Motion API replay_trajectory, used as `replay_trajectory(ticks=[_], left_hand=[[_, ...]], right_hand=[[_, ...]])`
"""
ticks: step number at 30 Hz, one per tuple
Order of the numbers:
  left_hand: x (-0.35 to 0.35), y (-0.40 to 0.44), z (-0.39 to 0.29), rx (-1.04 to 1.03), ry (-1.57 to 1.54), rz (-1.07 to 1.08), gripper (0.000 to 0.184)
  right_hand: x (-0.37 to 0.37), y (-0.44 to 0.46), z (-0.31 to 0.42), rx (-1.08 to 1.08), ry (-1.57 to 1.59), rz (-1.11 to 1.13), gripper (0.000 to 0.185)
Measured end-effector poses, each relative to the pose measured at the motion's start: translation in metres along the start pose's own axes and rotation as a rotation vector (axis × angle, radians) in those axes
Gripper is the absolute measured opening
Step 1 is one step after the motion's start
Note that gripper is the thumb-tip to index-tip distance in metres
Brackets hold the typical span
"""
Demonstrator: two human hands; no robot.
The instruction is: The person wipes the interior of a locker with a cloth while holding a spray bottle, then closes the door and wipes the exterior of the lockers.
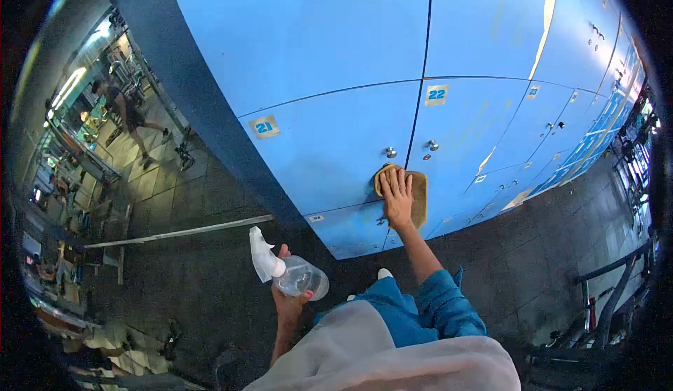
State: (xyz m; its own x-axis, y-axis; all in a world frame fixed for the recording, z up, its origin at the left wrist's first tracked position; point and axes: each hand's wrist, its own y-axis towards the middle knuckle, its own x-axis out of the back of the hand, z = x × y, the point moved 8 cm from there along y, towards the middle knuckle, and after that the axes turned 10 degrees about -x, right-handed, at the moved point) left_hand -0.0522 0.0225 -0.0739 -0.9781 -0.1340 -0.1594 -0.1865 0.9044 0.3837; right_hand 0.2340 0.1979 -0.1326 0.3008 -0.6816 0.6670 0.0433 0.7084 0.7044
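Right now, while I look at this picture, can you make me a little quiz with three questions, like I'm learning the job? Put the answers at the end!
1. Pick one: which hand holds the clear spray bottle?
(a) left
(b) right
(c) both

2. True or false: the right hand rests on a yellowish cloth against the blue lockers.

3. Fill in the blank: the number label on the locker door just left of door 22 reads ___.

Key:
1. a, the left hand
2. True
3. 21
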Motion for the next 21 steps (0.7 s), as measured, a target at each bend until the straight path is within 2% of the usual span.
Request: replay_trajectory(ticks=[6,9,15,19,21], left_hand=[[0.007,-0.003,0.01,-0.017,0.094,0.023,0.118],[0.012,-0.002,0.011,-0.076,0.1,-0.007,0.117],[0.012,0.0,0.0,-0.051,0.094,0.011,0.115],[0.016,-0.003,-0.004,-0.069,0.095,-0.05,0.115],[0.022,-0.005,-0.002,-0.081,0.124,-0.06,0.116]], right_hand=[[-0.004,-0.002,0.035,-0.118,0.152,-0.068,0.062],[-0.018,-0.005,0.061,-0.08,0.188,0.014,0.064],[-0.031,-0.008,0.127,0.105,0.162,0.089,0.065],[-0.035,-0.007,0.169,0.251,0.195,0.254,0.064],[-0.033,-0.008,0.175,0.311,0.211,0.228,0.064]])
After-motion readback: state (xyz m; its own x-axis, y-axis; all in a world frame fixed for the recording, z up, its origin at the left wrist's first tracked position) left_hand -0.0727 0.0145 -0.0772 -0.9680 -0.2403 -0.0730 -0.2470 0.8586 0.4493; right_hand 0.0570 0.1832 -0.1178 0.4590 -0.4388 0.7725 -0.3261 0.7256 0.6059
